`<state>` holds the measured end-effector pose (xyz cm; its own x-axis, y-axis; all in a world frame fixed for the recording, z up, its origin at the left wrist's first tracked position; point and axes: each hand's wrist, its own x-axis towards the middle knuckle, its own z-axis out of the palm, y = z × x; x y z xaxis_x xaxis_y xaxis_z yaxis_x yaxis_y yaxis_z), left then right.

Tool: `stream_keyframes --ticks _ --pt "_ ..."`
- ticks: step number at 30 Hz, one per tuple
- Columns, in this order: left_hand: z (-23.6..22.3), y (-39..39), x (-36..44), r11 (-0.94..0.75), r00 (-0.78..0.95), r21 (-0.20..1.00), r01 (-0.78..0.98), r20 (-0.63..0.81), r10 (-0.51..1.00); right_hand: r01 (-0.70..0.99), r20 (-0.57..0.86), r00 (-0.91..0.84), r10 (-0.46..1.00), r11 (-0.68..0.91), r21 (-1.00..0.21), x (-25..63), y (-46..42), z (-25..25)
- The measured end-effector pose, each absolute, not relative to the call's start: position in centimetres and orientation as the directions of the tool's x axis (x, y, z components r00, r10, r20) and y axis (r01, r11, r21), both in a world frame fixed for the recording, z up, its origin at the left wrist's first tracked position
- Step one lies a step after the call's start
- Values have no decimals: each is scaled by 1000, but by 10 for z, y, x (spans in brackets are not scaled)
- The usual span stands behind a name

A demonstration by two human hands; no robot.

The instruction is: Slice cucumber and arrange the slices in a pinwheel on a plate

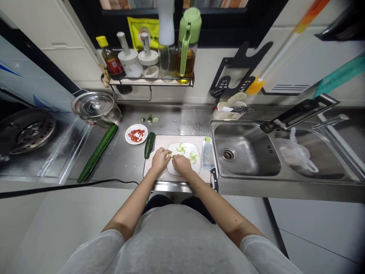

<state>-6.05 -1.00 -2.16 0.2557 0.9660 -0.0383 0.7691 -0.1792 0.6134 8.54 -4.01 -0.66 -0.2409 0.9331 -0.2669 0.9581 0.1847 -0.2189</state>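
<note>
On the steel counter (128, 167), my left hand (160, 160) pinches a cucumber slice (170, 154) over the plate's (190, 146) left side; my right hand (182, 164) curls beside it, grip unclear.

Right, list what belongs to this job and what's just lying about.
Likely in the job: cucumber slices, squarish white plate, cutting board, cleaver, shorter cucumber.

Apparently just lying about: plastic bag, lidded steel pot, green-topped bottle.
</note>
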Motion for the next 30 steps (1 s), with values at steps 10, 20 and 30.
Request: stream_keyframes --ticks 10,20,30 --pt "-30 -10 -60 -158 220 655 739 -13 975 964 -282 -226 932 173 -201 87 -44 -2" --pt "-32 -9 -59 -148 209 679 719 -8 978 962 -289 -218 932 156 -222 88 -45 3" --pt "-24 -13 -81 -16 24 770 638 0 1000 883 -146 -26 989 -46 -467 128 -51 13"
